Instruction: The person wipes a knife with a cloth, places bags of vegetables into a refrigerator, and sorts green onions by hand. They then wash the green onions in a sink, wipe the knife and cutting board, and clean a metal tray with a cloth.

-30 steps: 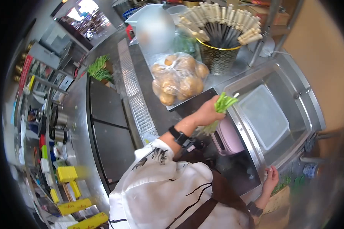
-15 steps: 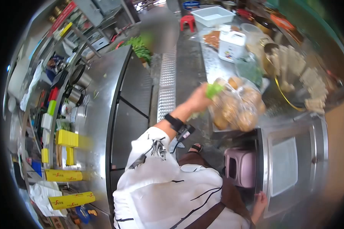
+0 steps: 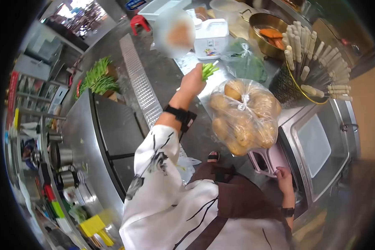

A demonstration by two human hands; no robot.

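My left hand (image 3: 192,81) is closed around a small bunch of light-green vegetable stalks (image 3: 209,71), whose cut ends stick out on its right side. It is held over the edge of the steel counter, just left of a tied clear bag of potatoes (image 3: 246,116). The lower part of the bunch is hidden by the hand. My right hand (image 3: 284,180) hangs low beside the steel cabinet, near a pink plastic stool (image 3: 275,158). Its fingers are loosely curled and slightly apart, with nothing visible in them.
Behind the potatoes lie a bag of green vegetables (image 3: 246,62), a white jug (image 3: 211,39) and a brass pot (image 3: 268,25). A basket of wooden-handled tools (image 3: 285,85) stands right. Leafy greens (image 3: 99,77) sit beyond the left steel counter (image 3: 77,125). A red stool (image 3: 139,26) stands behind.
The view has turned right. My left hand, with the stalks, has moved away from the potato bag, which it overlapped before. My right hand stays low by the cabinet.
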